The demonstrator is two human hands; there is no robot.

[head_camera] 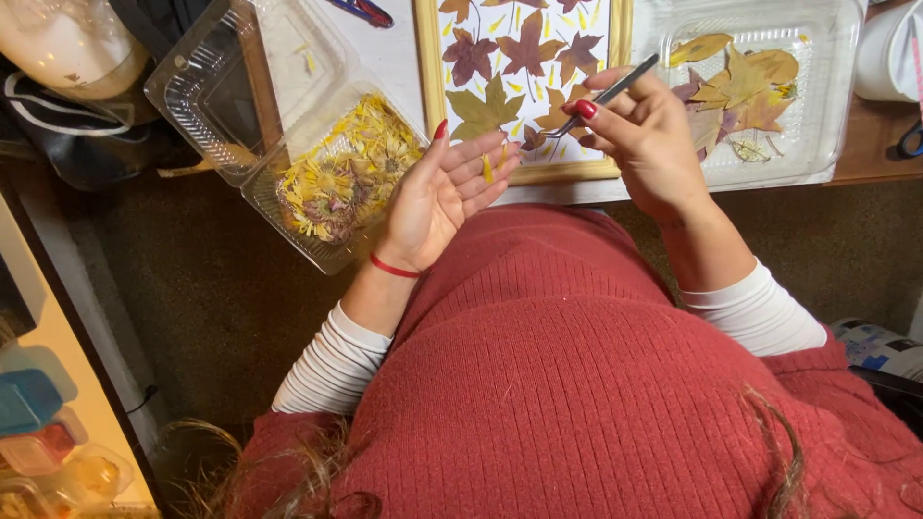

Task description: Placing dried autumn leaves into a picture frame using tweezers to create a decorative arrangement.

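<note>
My left hand (444, 197) lies palm up with its fingers spread, and a yellow petal (486, 168) rests on the fingers. My right hand (646, 135) grips metal tweezers (604, 98), whose tips point down towards the lower edge of a wooden frame (431, 67). Inside the frame, pressed maple leaves (527, 50) in red, purple and olive lie on a white sheet with small yellow petals scattered between them.
An open clear plastic clamshell (212, 86) at the left holds dried yellow flowers (348, 178). A second clear tray (817, 86) at the right holds pressed yellow and purple leaves. Colourful small containers (38, 423) stand at the lower left. A white cup (889, 48) is at the far right.
</note>
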